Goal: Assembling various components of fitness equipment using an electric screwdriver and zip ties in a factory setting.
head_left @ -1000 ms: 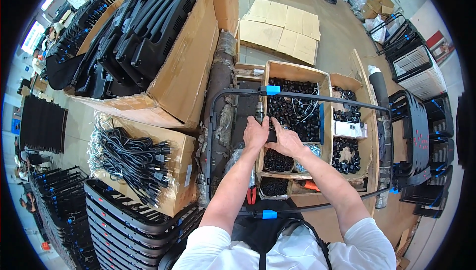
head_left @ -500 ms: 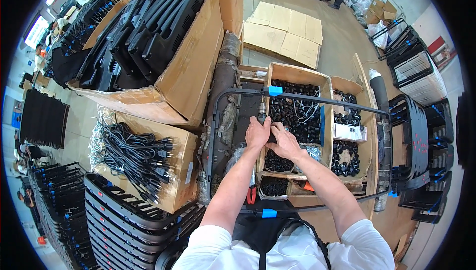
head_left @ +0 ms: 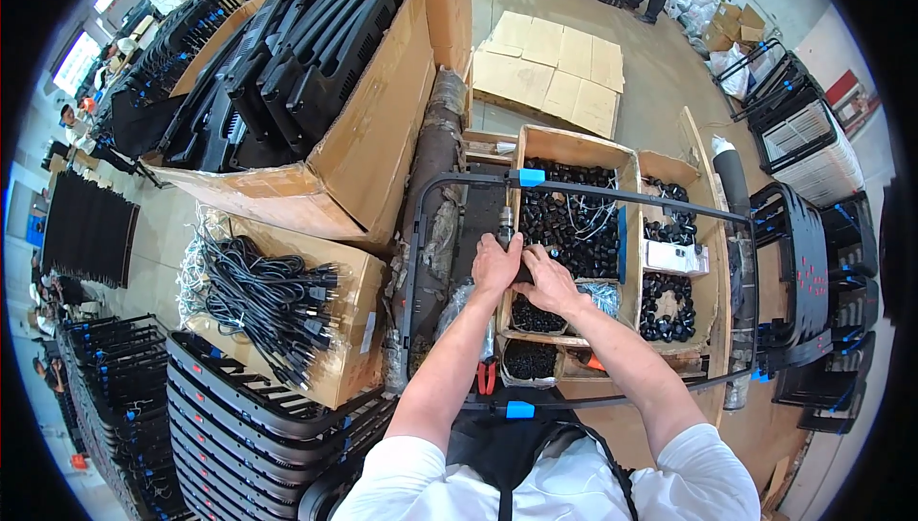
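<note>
A black rectangular tubular frame with blue tabs lies in front of me across a wooden parts box. Inside its left part, my left hand is closed around what looks like a power drill; its metal chuck points away from me and most of the body is hidden. Close beside it, my right hand is closed, its fingers bent against a dark part between the two hands. Whether that part belongs to the drill is hidden. Red-handled pliers lie nearer to me, below my left wrist.
The wooden parts box holds black plastic pieces, small black parts and a white carton. Left are bundled black cables on a carton, a large carton of black parts, and stacked black frames. Flattened cardboard lies ahead.
Both hands stay at almost the same spot, with only a slight shift of the fingers. The whole view has tilted a little, and a person at the far left shows more fully.
</note>
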The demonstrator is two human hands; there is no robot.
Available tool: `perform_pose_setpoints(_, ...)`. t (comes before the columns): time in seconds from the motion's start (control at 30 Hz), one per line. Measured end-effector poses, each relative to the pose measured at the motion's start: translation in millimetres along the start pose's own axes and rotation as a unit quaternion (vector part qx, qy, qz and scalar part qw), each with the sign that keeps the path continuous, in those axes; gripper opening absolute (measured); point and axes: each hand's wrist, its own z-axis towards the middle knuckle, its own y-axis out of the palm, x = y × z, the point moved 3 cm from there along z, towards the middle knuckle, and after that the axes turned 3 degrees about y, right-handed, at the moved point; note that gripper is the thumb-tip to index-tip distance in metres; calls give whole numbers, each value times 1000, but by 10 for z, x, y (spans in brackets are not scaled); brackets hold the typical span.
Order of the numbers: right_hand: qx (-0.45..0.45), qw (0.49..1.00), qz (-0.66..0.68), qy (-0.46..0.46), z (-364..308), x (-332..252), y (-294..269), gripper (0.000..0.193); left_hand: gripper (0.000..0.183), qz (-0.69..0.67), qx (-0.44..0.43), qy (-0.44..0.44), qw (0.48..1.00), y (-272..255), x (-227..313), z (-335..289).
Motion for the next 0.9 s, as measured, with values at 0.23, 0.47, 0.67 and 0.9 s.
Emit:
perform_pose_setpoints(0.23,32,999,-13,-17,-164,16,-16,65,74,30,20,21,999,-94,62,-117)
perform_pose_setpoints(0.47,40,999,-9,26,-285,254,-196,73,61,112,37,128,985,-13,382,-242)
perform_pose_setpoints(0.67,38,999,-13,10,-248,344,-243,68,63,103,27,104,989,118,373,-206)
perform_pose_setpoints(0.9,30,999,-11,12,-179,425,-219,66,61,92,17,89,992,155,394,-131)
